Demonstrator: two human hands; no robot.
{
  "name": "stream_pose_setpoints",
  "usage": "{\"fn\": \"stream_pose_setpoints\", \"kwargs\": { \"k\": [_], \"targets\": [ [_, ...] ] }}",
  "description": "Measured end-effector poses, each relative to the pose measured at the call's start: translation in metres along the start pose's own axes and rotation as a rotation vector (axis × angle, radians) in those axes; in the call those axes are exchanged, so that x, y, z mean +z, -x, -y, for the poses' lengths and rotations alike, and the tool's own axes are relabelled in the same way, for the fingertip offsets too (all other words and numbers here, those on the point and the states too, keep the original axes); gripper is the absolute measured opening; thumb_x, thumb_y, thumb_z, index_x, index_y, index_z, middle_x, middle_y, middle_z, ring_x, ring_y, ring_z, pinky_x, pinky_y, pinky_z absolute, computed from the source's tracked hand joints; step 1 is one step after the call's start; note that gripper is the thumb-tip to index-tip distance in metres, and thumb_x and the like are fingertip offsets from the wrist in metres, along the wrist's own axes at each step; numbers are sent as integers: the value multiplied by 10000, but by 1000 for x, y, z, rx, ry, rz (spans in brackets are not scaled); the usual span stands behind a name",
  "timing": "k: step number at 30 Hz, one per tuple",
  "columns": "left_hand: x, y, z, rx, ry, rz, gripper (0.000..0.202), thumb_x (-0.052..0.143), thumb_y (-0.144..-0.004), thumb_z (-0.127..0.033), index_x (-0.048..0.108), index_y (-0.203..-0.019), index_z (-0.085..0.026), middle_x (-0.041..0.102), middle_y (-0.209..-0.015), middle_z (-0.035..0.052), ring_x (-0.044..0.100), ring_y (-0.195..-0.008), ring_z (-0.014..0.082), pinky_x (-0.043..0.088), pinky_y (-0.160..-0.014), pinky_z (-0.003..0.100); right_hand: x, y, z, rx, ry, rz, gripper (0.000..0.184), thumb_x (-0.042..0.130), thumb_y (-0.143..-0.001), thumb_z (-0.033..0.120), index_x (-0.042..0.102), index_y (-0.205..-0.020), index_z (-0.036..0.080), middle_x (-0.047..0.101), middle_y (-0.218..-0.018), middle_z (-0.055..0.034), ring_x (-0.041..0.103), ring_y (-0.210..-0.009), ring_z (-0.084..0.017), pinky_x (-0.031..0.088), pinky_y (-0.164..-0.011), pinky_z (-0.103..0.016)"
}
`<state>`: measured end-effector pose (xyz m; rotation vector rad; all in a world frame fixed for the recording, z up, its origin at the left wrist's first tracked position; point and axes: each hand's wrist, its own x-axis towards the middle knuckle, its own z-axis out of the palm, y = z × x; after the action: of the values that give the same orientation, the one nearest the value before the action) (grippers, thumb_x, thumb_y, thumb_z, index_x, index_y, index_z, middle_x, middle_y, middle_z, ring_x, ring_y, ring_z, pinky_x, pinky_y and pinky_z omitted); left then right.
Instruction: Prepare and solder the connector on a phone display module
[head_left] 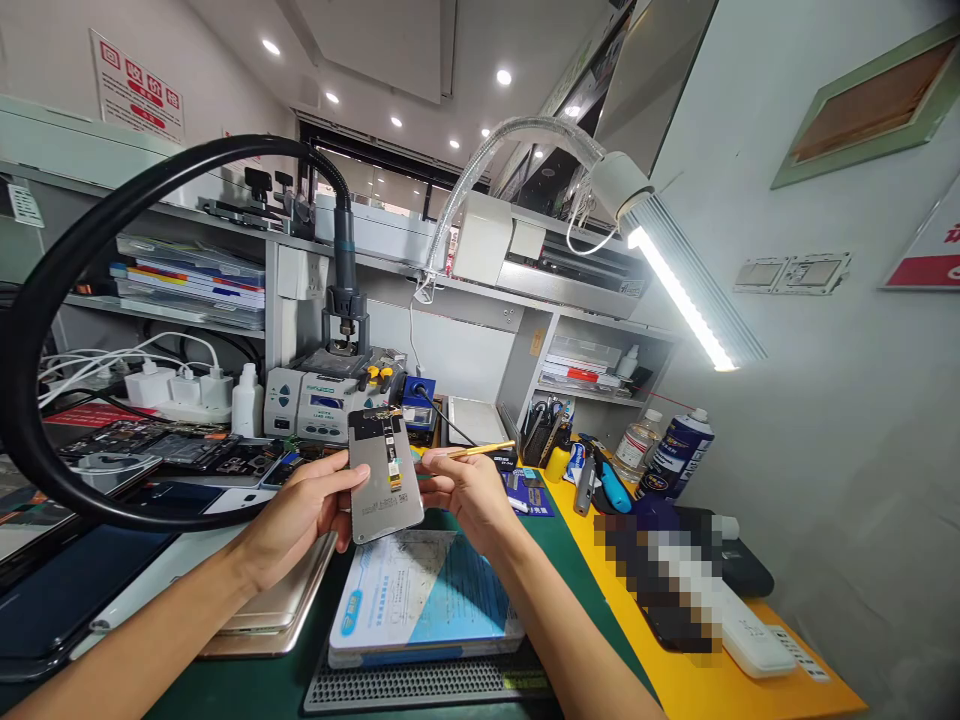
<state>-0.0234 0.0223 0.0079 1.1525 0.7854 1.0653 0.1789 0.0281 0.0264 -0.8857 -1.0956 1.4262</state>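
Observation:
My left hand (304, 515) grips a phone screen (379, 505) by its left edge, thumb on its grey back. The screen stands tilted upright, with a black strip along its top and a flex cable (393, 460) running down its back. Between the thumb and fingers of my right hand (469, 490) is a slim gold pen-like tool (487, 448), pointing right. Its working end is hidden by the hand. The right fingertips are close to the screen's right edge; I cannot tell if they touch. Beneath both hands lies a blue and white box (420, 610).
Phones and phone parts (187, 450) crowd the left side. Behind stand a soldering station (315, 400) and a white bottle (247, 402). A black hose (82, 190) arches at left, and a lit lamp (682, 290) hangs at right. A spray can (679, 455) stands on the right.

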Motion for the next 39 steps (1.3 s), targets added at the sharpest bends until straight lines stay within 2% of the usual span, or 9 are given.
{"fn": "stream_pose_setpoints", "kwargs": {
  "k": [15, 29, 39],
  "targets": [
    [-2, 0, 1, -6, -9, -6, 367, 692, -855, -363, 587, -1152, -173, 641, -761, 28, 548, -547, 154, 482, -388, 250, -1, 0, -3, 2, 16, 3, 252, 764, -665, 276, 686, -847, 120, 747, -777, -91, 686, -564, -169, 539, -568, -277],
    [0, 0, -1, -10, 33, -17, 307, 737, -818, -342, 613, -1041, -170, 615, -685, 1, 550, -527, 146, 478, -372, 240, 0, 0, -2, 3, 30, -7, 263, 770, -668, 290, 689, -848, 116, 750, -792, -98, 687, -565, -164, 546, -566, -274],
    [-1, 0, 0, -18, 21, -22, 371, 725, -824, -348, 616, -1130, -169, 637, -718, 17, 557, -530, 147, 485, -380, 239, 0, 1, -2, 8, 34, -10, 255, 763, -676, 280, 685, -852, 112, 750, -805, -102, 691, -574, -166, 546, -561, -271]
  ]
}}
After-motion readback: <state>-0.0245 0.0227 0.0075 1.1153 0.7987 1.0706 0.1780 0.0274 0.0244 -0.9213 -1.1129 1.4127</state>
